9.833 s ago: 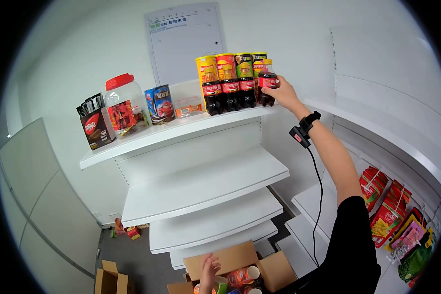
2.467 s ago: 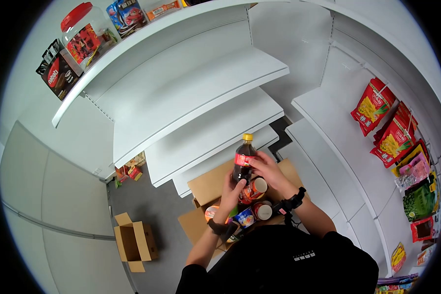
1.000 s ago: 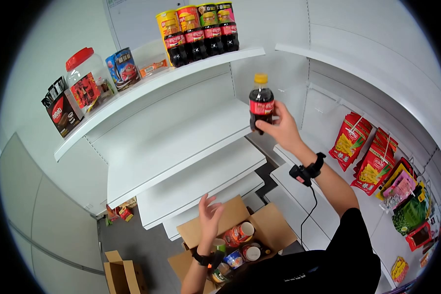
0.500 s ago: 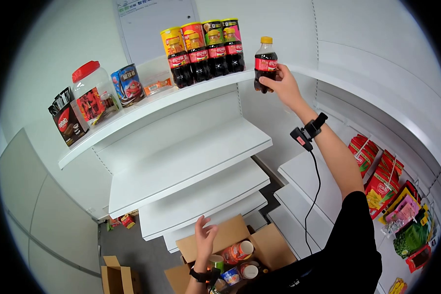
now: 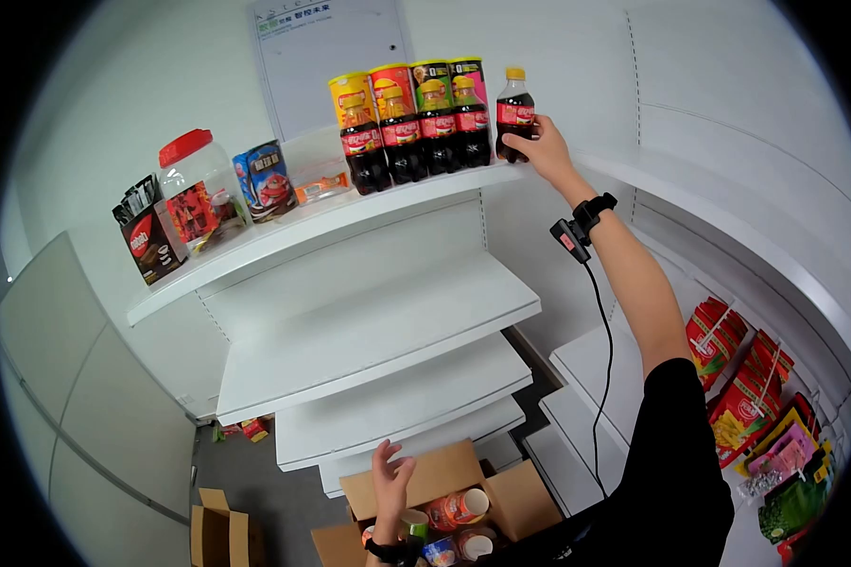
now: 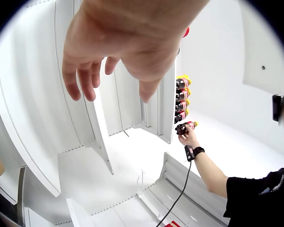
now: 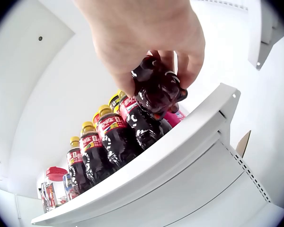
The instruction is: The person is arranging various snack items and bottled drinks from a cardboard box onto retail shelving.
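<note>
My right hand (image 5: 545, 151) grips a dark cola bottle (image 5: 515, 113) with a yellow cap, upright at the right end of the top shelf (image 5: 350, 207). In the right wrist view the base of the held bottle (image 7: 158, 90) shows above the shelf's edge, tilted in that view. Several like bottles (image 5: 402, 142) stand in a row to its left, with yellow-lidded canisters (image 5: 352, 87) behind them. My left hand (image 5: 390, 477) hangs over the open carton, fingers loosely bent, with nothing in it; the left wrist view shows this hand (image 6: 123, 42) empty too.
A carton (image 5: 425, 472) of tubs and cans sits below, an empty-looking box (image 5: 213, 534) at the lower left. Left along the top shelf stand a red-lidded jar (image 5: 199, 194), a blue pack (image 5: 266, 180) and a dark box (image 5: 151, 244). Red snack bags (image 5: 747, 397) hang at right.
From the carton, my right hand has raised the bottle and brought it over to the top shelf's right end, beside the row. My left hand has let go of the bottle and stays low.
</note>
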### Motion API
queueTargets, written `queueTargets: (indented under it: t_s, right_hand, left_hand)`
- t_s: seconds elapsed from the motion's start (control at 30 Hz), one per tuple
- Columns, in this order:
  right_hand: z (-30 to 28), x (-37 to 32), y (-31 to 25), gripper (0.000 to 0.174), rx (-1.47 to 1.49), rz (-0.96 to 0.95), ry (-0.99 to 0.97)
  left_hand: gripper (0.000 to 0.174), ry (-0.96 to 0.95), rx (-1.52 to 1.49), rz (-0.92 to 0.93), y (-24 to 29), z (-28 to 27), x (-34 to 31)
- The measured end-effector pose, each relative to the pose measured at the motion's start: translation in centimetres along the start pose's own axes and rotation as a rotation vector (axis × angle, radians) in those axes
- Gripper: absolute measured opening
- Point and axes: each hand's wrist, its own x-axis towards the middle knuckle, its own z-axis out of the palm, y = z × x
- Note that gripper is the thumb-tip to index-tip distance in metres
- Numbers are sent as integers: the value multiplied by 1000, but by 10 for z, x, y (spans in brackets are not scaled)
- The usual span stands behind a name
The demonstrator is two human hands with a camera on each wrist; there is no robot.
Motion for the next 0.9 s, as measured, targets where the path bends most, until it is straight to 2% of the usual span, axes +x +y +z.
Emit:
queueTargets:
  t_s: [0.9]
  right_hand:
    - [13,23,26,69,-148,35,-73]
  left_hand:
    - [64,50,-23,-3,-18,18,14]
